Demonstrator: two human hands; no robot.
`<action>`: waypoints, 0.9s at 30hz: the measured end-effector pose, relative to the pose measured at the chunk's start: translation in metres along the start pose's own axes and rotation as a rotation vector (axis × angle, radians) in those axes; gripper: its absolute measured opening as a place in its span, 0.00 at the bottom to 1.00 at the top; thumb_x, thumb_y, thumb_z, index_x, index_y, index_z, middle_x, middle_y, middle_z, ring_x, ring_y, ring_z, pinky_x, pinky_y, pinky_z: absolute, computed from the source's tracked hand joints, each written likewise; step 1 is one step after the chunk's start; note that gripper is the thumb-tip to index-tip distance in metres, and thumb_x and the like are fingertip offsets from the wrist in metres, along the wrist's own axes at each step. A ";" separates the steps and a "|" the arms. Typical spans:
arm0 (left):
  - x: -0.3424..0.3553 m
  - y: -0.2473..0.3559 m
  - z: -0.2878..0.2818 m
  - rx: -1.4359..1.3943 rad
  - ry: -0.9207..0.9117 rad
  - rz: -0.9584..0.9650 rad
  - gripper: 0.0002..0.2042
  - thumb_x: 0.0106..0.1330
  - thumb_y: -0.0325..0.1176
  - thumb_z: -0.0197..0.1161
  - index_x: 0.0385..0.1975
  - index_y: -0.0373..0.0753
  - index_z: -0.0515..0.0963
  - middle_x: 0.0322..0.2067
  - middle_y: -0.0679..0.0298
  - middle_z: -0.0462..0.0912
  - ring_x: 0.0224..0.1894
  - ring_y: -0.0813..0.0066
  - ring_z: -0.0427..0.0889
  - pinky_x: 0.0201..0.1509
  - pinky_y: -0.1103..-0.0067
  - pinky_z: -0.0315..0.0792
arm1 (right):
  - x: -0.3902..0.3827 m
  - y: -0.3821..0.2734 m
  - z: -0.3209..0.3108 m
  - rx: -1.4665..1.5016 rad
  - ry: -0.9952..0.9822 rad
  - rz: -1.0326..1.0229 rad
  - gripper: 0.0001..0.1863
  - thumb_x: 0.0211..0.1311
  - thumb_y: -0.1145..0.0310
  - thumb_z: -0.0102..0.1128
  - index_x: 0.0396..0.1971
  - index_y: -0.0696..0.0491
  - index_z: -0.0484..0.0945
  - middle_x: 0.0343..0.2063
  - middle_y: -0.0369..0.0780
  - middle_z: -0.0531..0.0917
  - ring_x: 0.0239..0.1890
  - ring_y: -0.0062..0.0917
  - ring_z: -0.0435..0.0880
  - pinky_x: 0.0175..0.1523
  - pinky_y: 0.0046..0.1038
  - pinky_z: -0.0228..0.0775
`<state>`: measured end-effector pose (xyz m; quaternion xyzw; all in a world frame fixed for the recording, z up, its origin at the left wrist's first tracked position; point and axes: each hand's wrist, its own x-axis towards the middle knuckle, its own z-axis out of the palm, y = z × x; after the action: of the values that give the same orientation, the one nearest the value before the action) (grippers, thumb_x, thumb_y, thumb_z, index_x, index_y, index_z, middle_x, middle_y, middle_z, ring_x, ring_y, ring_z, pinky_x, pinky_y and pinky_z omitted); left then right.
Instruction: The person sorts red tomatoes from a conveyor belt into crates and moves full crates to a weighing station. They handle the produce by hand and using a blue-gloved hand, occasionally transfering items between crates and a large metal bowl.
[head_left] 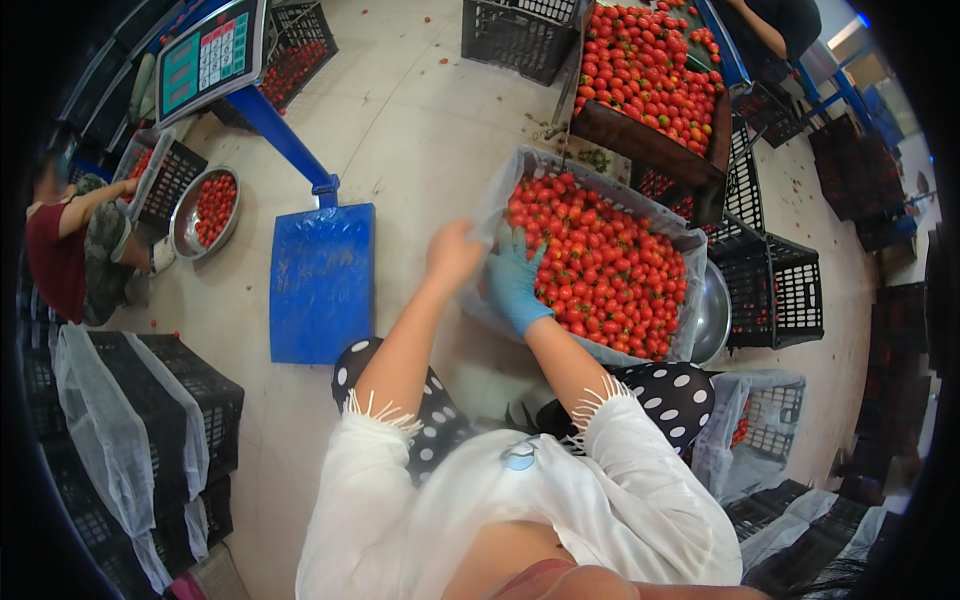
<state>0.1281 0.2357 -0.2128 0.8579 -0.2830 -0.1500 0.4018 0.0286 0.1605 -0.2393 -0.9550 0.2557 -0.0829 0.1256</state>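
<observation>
- Left hand (452, 252), bare, rests at the near left corner of the lined crate (600, 262); its fingers look curled over the liner's edge, though motion blur hides whether they actually pinch it.
- Right hand (515, 280), in a blue glove, lies just beside it with fingers spread flat on the pile of small red tomatoes (600, 265), at the crate's left end.
- Filled to the brim and sitting on the pale floor in front of the person's knees, the crate likely weighs a good deal; the thin white liner (690, 240) draped over its rim would slip or tear if pulled alone, so a grip belongs on the stiff plastic wall beneath it.
- Tomatoes of this size are smooth, round and soft-skinned; they roll easily and bruise if squeezed, so an open cupped palm suits them better than a tight pinch.
- Farther left, well apart from both hands, a blue scale platform (322, 282) lies on the floor.
- Behind the lined crate, a dark tray (650, 150) tilted on black crates holds more tomatoes, and a metal bowl (712, 320) peeks out at the crate's right end.
</observation>
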 end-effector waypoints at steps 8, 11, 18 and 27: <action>-0.001 0.009 -0.021 0.021 0.060 0.057 0.16 0.53 0.32 0.60 0.41 0.32 0.75 0.38 0.51 0.79 0.41 0.61 0.79 0.45 0.73 0.72 | 0.001 0.011 -0.022 -0.020 -0.113 0.023 0.11 0.48 0.66 0.57 0.33 0.52 0.78 0.63 0.47 0.54 0.64 0.44 0.52 0.64 0.55 0.33; 0.002 0.007 -0.019 -0.001 0.104 0.079 0.16 0.53 0.31 0.60 0.41 0.32 0.75 0.37 0.51 0.79 0.40 0.63 0.80 0.44 0.74 0.72 | -0.014 0.066 -0.032 1.062 0.329 0.174 0.05 0.48 0.70 0.61 0.26 0.54 0.76 0.60 0.52 0.61 0.59 0.40 0.65 0.57 0.35 0.63; 0.006 0.011 -0.013 -0.111 0.115 0.024 0.16 0.51 0.34 0.60 0.39 0.33 0.77 0.37 0.49 0.79 0.42 0.54 0.78 0.47 0.69 0.70 | 0.008 0.134 -0.065 1.521 0.160 0.582 0.14 0.55 0.69 0.55 0.42 0.53 0.74 0.41 0.40 0.78 0.40 0.30 0.79 0.41 0.31 0.73; 0.005 0.011 -0.015 -0.047 0.115 0.059 0.15 0.55 0.31 0.59 0.40 0.31 0.75 0.36 0.53 0.81 0.38 0.66 0.81 0.43 0.76 0.73 | 0.021 0.134 -0.044 0.646 -0.240 0.313 0.11 0.49 0.61 0.59 0.26 0.54 0.76 0.26 0.40 0.78 0.26 0.25 0.77 0.34 0.30 0.70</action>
<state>0.1348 0.2361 -0.1948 0.8467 -0.2810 -0.0949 0.4417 -0.0260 0.0288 -0.2330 -0.8186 0.3425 -0.0267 0.4604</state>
